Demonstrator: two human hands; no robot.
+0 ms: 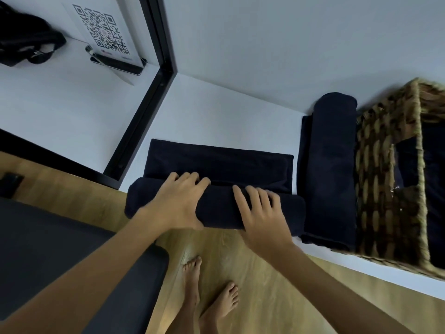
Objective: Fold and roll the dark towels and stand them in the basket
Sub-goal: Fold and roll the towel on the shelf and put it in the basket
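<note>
A dark towel [221, 165] lies folded on the white table [212, 112], its near part wound into a thick roll at the table's front edge. My left hand [178, 201] grips the roll's left half, fingers curled over its top and thumb on the near side. My right hand [260, 210] lies on the roll's right half with fingers spread over it. A second rolled dark towel [333, 150] lies on a folded one beside the woven basket [380, 179] at the right. Dark cloth shows inside the basket.
A black post [154, 30] and frame divide the table from a white surface at the left holding a QR-code sign [102, 30] and a black bag [26, 44]. A dark seat [60, 249] stands at lower left. My bare feet are on the wooden floor [265, 297].
</note>
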